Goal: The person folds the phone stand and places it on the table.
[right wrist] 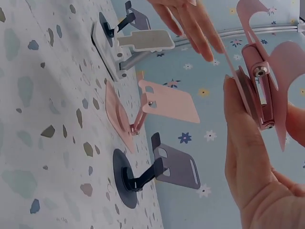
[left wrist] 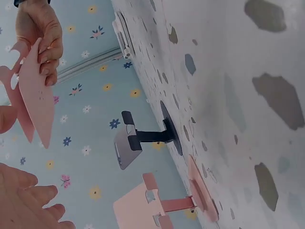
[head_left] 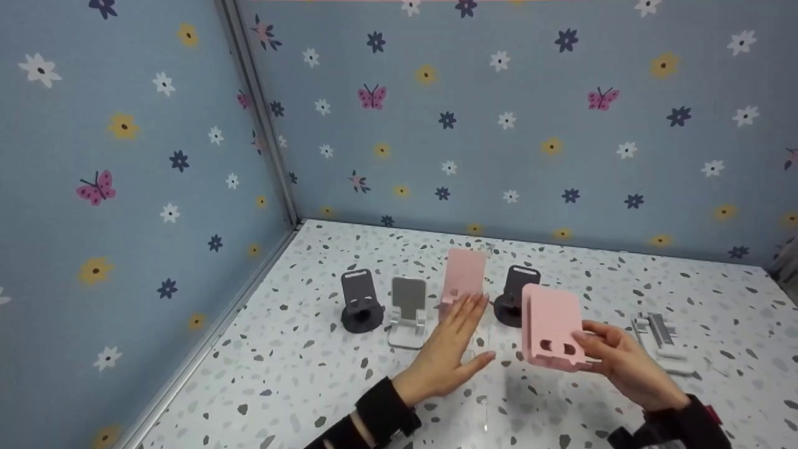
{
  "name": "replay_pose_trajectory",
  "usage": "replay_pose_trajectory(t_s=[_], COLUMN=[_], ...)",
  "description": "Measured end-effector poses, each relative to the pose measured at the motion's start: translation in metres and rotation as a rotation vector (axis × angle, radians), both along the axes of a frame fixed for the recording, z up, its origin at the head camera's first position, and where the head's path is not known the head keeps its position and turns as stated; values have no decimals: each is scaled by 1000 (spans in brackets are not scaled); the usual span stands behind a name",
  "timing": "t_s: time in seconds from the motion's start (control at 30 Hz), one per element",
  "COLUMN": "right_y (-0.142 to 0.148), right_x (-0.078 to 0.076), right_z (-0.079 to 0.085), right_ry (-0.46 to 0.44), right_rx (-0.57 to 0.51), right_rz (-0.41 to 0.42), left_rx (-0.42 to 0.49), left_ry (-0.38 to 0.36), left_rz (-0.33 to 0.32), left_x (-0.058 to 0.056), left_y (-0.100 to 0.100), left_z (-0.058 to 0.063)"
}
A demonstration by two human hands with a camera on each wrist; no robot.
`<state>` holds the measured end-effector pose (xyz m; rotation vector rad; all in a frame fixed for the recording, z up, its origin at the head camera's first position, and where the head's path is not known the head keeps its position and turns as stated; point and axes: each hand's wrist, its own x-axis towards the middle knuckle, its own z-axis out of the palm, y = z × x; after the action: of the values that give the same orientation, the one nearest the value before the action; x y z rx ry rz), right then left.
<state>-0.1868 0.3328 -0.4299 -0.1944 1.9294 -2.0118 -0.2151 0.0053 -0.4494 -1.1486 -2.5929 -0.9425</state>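
Observation:
A folded pink phone stand [head_left: 552, 318] is held up above the table in my right hand [head_left: 633, 365]. The thumb lies on its front plate and the fingers are behind it. In the right wrist view the stand's metal hinge [right wrist: 259, 71] shows between its two plates. My left hand [head_left: 444, 358] is held out with straight fingers and holds nothing. In the head view its fingertips overlap the lower part of an upright pink phone stand [head_left: 466, 271]. From the left wrist view, that pink stand [left wrist: 138, 207] stands apart from the hand, on its round-edged base.
A dark grey phone stand [head_left: 360, 287] and a white one with a grey pad [head_left: 409, 299] stand to the left. Another dark grey stand [head_left: 522, 282] is behind the held one. A white stand [head_left: 661, 330] lies folded at right. Flowered walls [head_left: 474, 143] border the speckled table [head_left: 280, 386].

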Motion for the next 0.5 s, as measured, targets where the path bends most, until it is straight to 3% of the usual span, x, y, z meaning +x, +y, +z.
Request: replay_pose_trajectory(t_s=[0.27,0.5], right_y=[26,53], right_x=[-4,-11], right_z=[-4,-7], right_ry=[22,-103], right_rx=[-14,20], right_rz=[-35,-129], left_rx=[-123,-211], left_ry=[54,53], left_rz=[128,206], left_x=[11,11], left_y=[-7,-15], left_z=[2,0])
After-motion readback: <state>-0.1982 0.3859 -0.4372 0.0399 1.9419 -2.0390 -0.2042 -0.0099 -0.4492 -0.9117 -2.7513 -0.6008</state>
